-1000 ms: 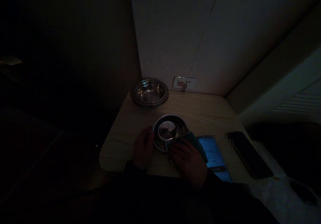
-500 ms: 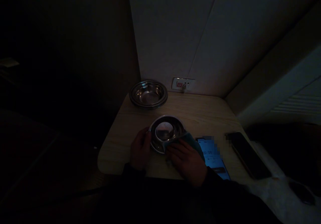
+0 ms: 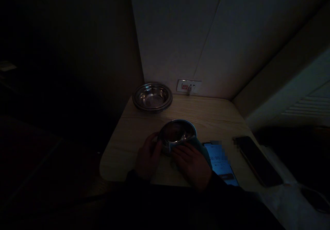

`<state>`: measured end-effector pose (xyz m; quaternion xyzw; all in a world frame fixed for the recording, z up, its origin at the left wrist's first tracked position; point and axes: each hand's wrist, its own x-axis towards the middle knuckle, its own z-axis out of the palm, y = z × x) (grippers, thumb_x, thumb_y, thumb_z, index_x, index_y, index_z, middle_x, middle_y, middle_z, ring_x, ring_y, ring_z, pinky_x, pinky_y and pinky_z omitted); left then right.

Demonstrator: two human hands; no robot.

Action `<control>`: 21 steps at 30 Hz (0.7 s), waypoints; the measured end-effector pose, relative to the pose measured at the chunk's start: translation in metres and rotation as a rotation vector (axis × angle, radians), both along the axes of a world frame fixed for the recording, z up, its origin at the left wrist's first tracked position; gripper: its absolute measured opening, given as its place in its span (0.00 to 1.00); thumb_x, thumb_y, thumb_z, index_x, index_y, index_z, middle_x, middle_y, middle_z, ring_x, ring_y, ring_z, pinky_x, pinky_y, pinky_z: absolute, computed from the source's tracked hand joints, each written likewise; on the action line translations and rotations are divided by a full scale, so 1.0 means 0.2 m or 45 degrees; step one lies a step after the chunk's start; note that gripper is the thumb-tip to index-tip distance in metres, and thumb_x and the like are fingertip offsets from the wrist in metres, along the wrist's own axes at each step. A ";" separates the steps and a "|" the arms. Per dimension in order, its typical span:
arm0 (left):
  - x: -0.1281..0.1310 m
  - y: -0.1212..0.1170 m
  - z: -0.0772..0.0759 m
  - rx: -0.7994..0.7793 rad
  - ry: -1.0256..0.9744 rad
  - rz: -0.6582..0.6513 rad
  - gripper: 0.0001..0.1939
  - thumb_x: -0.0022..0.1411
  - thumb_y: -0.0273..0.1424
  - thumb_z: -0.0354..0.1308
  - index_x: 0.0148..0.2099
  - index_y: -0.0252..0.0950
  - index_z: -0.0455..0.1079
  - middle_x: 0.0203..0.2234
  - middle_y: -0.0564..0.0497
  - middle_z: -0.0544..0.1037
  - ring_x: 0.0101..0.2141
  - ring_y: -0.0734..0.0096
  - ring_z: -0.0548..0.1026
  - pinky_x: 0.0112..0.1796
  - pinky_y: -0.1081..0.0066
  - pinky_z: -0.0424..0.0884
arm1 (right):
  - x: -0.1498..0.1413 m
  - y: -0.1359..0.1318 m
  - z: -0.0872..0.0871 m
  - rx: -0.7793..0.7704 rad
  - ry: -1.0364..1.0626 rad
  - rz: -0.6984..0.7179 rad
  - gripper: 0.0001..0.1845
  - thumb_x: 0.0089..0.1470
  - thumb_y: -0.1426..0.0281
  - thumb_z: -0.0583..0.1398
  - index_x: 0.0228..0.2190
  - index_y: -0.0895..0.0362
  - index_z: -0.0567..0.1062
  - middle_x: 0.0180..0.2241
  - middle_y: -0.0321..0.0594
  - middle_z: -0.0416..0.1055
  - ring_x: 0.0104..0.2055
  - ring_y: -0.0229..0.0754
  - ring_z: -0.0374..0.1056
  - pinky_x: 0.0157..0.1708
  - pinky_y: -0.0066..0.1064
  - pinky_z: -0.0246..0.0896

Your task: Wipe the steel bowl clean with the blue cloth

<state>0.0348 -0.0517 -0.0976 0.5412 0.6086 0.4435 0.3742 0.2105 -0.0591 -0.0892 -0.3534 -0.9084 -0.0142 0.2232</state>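
Note:
A shiny steel bowl (image 3: 176, 131) is between my hands at the front of the small wooden table (image 3: 126, 140). My left hand (image 3: 147, 156) grips its left rim, thumb on the near side. Under the fingers of my right hand (image 3: 192, 164), a teal cloth (image 3: 202, 149) is pressed against the bowl's near right part. The cloth and fingers hide that part of the bowl. Farther back on the left lies a stack of steel bowls (image 3: 152, 97), apart from both hands.
A lit phone (image 3: 220, 163) lies right of my right hand. Beyond it is a dark phone-like slab (image 3: 257, 161) near the table's right edge. A wall socket (image 3: 188, 86) with something plugged in sits above the back edge. The room is very dark.
The bowl has turned or tilted between my hands; its round inner base no longer shows as before. My right hand still presses the cloth on it. The stack has not moved.

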 end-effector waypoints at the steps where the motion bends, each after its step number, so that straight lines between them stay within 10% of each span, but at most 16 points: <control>1: 0.00 0.00 0.00 -0.007 -0.022 0.032 0.24 0.60 0.39 0.49 0.56 0.34 0.60 0.23 0.52 0.76 0.23 0.71 0.73 0.26 0.72 0.68 | 0.00 0.00 0.01 0.012 0.005 0.008 0.12 0.53 0.78 0.56 0.41 0.60 0.72 0.42 0.44 0.74 0.45 0.47 0.68 0.50 0.46 0.59; 8: -0.03 0.01 0.01 0.083 -0.076 0.120 0.25 0.58 0.37 0.51 0.57 0.37 0.62 0.41 0.46 0.76 0.43 0.63 0.73 0.42 0.66 0.70 | 0.01 -0.03 0.07 0.026 0.025 0.058 0.12 0.55 0.77 0.55 0.42 0.58 0.73 0.41 0.44 0.74 0.46 0.45 0.67 0.51 0.47 0.58; 21: -0.06 -0.01 0.02 0.080 0.043 0.010 0.22 0.61 0.35 0.47 0.56 0.35 0.61 0.48 0.45 0.73 0.46 0.66 0.72 0.46 0.68 0.67 | -0.17 0.03 0.02 -0.117 0.139 0.039 0.13 0.53 0.77 0.55 0.41 0.58 0.72 0.39 0.41 0.75 0.43 0.43 0.68 0.53 0.40 0.56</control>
